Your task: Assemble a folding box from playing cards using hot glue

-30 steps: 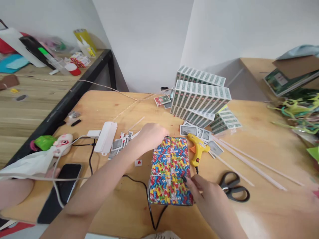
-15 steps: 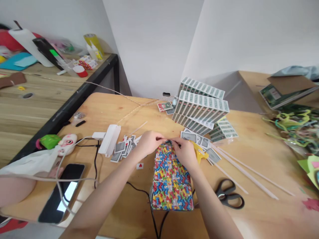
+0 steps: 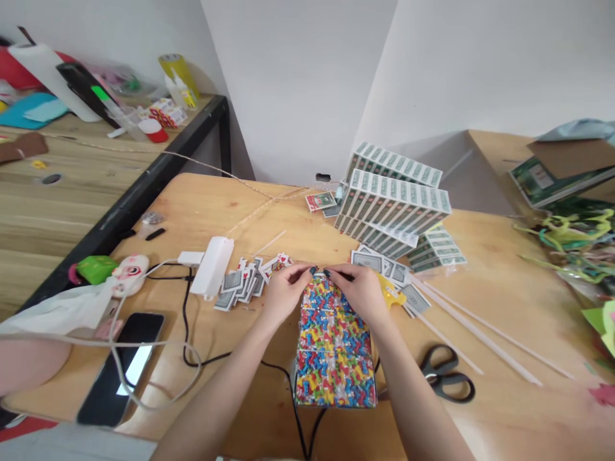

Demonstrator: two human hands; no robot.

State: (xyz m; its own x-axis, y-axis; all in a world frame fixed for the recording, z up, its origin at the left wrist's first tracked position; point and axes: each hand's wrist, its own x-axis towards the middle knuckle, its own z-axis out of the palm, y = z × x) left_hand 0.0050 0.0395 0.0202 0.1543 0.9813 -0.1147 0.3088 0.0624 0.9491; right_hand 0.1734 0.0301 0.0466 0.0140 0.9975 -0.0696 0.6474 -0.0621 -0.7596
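Note:
A long panel of colourful patterned cards (image 3: 333, 349) lies on the wooden table (image 3: 480, 384) in front of me. My left hand (image 3: 284, 292) and my right hand (image 3: 359, 291) both pinch its far edge, fingertips nearly meeting. A yellow glue gun (image 3: 393, 293) lies just right of my right hand, partly hidden by it. Loose playing cards (image 3: 245, 280) are scattered left of my left hand.
Stacked green card boxes (image 3: 394, 202) stand behind. Black scissors (image 3: 448, 380) and long clear glue sticks (image 3: 480, 333) lie to the right. A white power strip (image 3: 211, 266), cables, a phone (image 3: 122, 365) and a green toy (image 3: 96, 269) are at the left. Another person's arm (image 3: 24, 362) rests at the left edge.
My right hand left the panel's near right side and joined the left hand at its far edge. Both hands now pinch that edge closer together.

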